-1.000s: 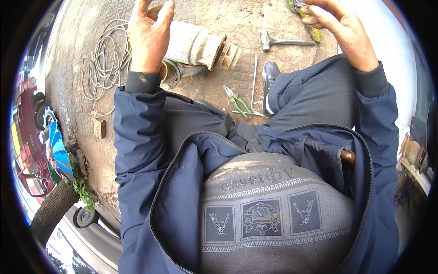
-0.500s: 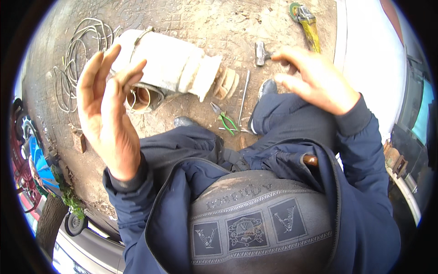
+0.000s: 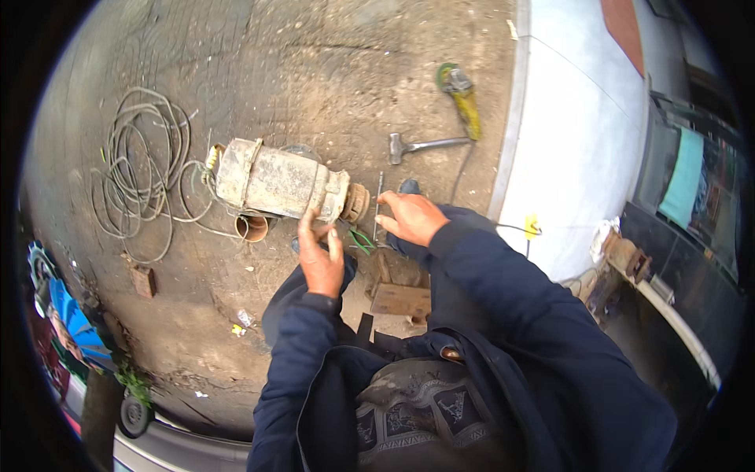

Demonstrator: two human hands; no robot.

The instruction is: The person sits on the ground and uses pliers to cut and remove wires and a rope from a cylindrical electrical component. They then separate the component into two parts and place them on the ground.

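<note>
A dirty, pale cylindrical machine [image 3: 271, 179], which looks like a submersible pump, lies on its side on the ground. A strap circles its body, and a rusty brown end piece [image 3: 356, 202] faces right. My left hand [image 3: 321, 259] is open, thumb and fingers apart, by the machine's near edge; whether a fingertip touches it I cannot tell. To the right of the end piece my right hand [image 3: 414, 218] hovers, fingers slightly bent and holding nothing. Between the hands lie pliers with green handles [image 3: 362, 241], partly hidden. A thin metal rod [image 3: 380, 187] lies beside the end piece.
A hammer [image 3: 395, 148] and a yellow angle grinder [image 3: 464, 106] lie beyond my right hand. Coiled cable [image 3: 145, 169] spreads at the left, near a brown pipe opening [image 3: 252, 228] and a brick [image 3: 143, 281]. A wooden block [image 3: 399, 300] lies between my legs. A white wall [image 3: 550, 141] rises at right.
Both hands, raised and wide apart before, have come down and closer together near the machine. The view has shifted, showing the wooden block and more ground.
</note>
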